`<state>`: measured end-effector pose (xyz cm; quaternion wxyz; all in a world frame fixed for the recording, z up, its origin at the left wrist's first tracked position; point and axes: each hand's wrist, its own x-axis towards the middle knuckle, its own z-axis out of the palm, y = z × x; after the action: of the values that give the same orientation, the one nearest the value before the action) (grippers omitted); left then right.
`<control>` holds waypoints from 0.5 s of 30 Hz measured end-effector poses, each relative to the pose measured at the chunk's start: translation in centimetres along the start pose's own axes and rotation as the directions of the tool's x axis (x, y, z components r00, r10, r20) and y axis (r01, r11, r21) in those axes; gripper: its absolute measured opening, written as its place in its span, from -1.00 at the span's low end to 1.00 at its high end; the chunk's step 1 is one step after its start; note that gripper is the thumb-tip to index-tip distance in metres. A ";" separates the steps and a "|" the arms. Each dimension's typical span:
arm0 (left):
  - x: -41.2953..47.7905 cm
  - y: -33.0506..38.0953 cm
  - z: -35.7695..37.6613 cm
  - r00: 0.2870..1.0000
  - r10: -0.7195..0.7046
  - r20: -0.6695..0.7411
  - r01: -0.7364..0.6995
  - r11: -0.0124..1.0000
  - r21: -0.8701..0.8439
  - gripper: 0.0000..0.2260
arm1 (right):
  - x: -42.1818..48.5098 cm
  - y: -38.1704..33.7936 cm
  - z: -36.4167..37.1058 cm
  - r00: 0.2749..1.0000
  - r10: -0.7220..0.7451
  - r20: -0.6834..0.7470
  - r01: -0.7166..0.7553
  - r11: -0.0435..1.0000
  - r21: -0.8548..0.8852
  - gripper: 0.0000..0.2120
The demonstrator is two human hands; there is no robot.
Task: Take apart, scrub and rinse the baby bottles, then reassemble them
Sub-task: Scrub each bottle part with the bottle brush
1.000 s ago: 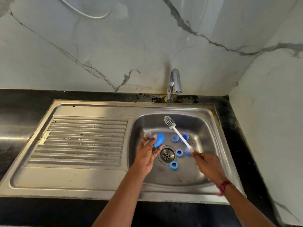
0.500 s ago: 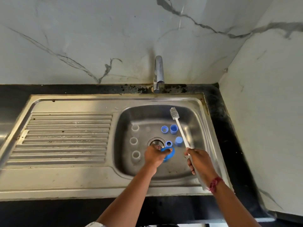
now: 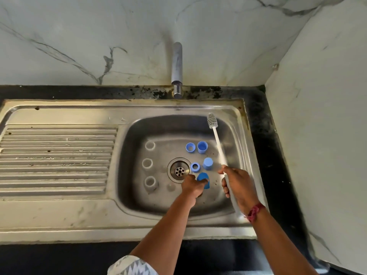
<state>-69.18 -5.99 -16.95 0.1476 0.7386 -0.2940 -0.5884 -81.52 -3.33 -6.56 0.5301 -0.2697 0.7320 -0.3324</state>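
In the steel sink basin (image 3: 236, 151), my left hand (image 3: 192, 186) grips a blue bottle cap (image 3: 203, 178) low over the basin floor, just right of the drain (image 3: 179, 171). My right hand (image 3: 238, 185) holds the white bottle brush (image 3: 218, 143) by its handle, bristle head pointing to the basin's far right corner. Three clear bottles (image 3: 147, 163) stand upright in a column at the basin's left. Blue rings and caps (image 3: 202, 147) lie right of the drain. Two small clear teats (image 3: 170, 187) lie near the drain.
A chrome tap (image 3: 176, 70) rises behind the basin against the marble wall. The ribbed draining board (image 3: 57, 157) stretches to the left. A marble side wall (image 3: 321, 135) closes in on the right. Black counter (image 3: 264, 135) borders the sink.
My left hand has carried the blue cap from left of the drain down to its right, near the other blue parts. The brush has swung more upright. The view has tilted down.
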 end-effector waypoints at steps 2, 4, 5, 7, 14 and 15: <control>0.2 0.2 0.8 0.999 -0.021 0.032 0.020 0.999 0.037 -0.66 | 0.4 0.0 -0.3 1.000 -0.006 0.001 0.006 1.000 -0.004 -0.77; 0.3 0.4 1.3 0.993 -0.065 0.098 0.059 0.997 0.057 -0.64 | 0.8 0.1 -0.5 1.000 -0.009 0.001 0.009 1.000 0.004 -0.76; 0.4 0.5 1.6 0.987 -0.089 0.132 0.082 0.995 0.062 -0.63 | 1.0 0.1 -0.7 1.000 -0.007 0.002 0.007 1.000 0.003 -0.76; 0.3 0.7 2.1 0.982 -0.096 0.161 0.083 0.993 0.084 -0.67 | 1.4 0.2 -0.9 1.000 -0.005 0.014 0.005 1.000 0.002 -0.77; 1.4 0.6 2.5 0.996 0.089 0.011 -0.088 0.942 0.324 -0.68 | 2.8 0.1 -1.2 1.000 0.003 0.013 -0.004 0.999 0.041 -0.78; 1.7 0.4 2.7 0.993 0.114 0.005 -0.108 0.924 0.366 -0.67 | 3.1 0.1 -1.2 1.000 0.004 0.010 -0.005 0.999 0.046 -0.77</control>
<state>-71.62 -6.99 -18.72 0.0431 0.7401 -0.4384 -0.5082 -83.58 -5.30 -8.18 0.5405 -0.2575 0.7221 -0.3465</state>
